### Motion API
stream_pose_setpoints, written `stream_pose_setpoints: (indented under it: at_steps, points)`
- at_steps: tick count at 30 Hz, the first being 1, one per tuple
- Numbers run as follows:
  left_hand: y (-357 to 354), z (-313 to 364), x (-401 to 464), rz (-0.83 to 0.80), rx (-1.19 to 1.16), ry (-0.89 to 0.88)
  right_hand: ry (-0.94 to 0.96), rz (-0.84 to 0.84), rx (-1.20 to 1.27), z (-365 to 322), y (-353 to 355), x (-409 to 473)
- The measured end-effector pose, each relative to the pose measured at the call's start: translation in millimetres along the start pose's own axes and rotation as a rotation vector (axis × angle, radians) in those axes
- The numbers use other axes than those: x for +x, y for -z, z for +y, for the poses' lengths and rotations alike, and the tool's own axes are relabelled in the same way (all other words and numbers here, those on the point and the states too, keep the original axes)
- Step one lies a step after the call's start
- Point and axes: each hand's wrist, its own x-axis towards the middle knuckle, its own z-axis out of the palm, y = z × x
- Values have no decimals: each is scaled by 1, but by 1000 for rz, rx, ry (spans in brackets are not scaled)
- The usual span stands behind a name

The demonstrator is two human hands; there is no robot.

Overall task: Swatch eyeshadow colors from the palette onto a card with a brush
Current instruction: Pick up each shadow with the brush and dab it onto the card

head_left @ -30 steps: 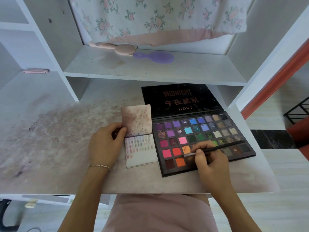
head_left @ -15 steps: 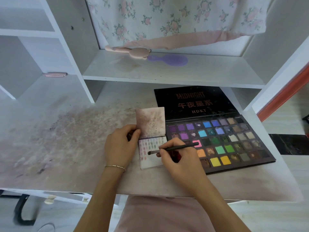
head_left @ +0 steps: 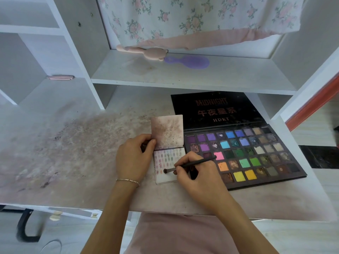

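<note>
I am sitting at a white, powder-stained desk (head_left: 77,158) with white shelves rising behind it; on the shelf above are lying a pink bear-shaped brush (head_left: 145,51) and a purple plastic hairbrush (head_left: 190,61), under a hanging floral cloth with a pink hem (head_left: 192,19) whose top is running out of view. A small pink object (head_left: 59,77) on the left shelf is too small for me to identify.

The open black eyeshadow palette with many coloured pans (head_left: 256,156) is lying on the desk at my right, its lid lettered "MIDNIGHT" folded back flat. My right hand (head_left: 200,175) is covering the palette's near-left corner, hiding several pans. Just beside the palette's left edge is lying the small white folded swatch card (head_left: 168,158), its stained flap standing up; the lower leaf, carrying rows of faint colour marks, is partly hidden by both hands.

My left hand (head_left: 133,160), wearing a thin bracelet (head_left: 128,181), is pinching the flap's left edge between thumb and curled fingers. My right hand is gripping the thin dark-handled brush (head_left: 190,163) like a pen, fingers curled round it, the bristle tip touching the card's lower leaf.
</note>
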Motion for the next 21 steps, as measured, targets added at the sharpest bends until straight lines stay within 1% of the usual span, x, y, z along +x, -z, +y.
stream_pose_setpoints:
  at_steps: [5, 21]
  points:
    - [0, -1, 0, 7, 2, 0, 12, 22, -12, -1, -1, 2]
    - [2, 2, -1, -7, 4, 7, 3, 4, -14, 1, -1, 0]
